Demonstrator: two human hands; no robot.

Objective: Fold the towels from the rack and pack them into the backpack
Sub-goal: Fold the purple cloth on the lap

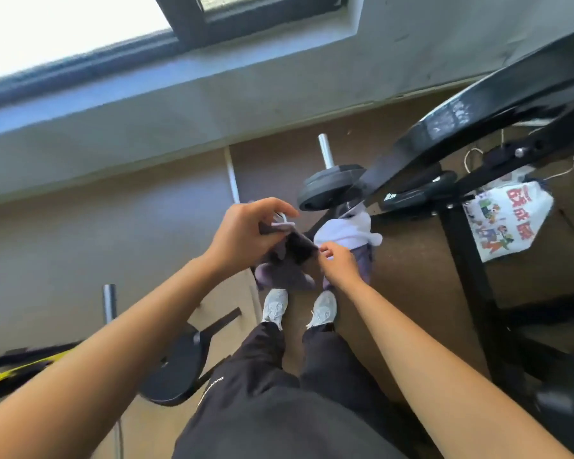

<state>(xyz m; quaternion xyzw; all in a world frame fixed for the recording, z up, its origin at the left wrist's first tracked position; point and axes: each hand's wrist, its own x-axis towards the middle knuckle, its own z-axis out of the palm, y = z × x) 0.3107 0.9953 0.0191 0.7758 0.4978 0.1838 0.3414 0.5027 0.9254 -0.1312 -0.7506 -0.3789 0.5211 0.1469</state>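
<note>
A person stands looking down at a brown floor point(153, 233). The two hands are close together in front of the body, a little apart, and both hold a purple towel point(284, 270).

The left hand point(249, 233) has its fingers curled round the bunched top of the towel. A small white piece point(282, 222) sticks out by the fingertips, though whether it is a clip or a hook cannot be told. At 4 o'clock from it, the right hand point(337, 263) pinches the towel's edge between thumb and fingertips. The rest of the towel hangs down between the hands, ending just above two pale shoes point(274, 306).

A white towel point(345, 231) lies crumpled at 1 o'clock from the right hand, on top of more purple cloth. Beyond it, at 12 o'clock, black weight plates point(332, 185) sit on a bar. A black metal frame point(468, 270) fills the side at 3 o'clock, with a printed plastic bag point(507, 220) hanging against it. A window point(193, 24) runs across at 11 o'clock.
</note>
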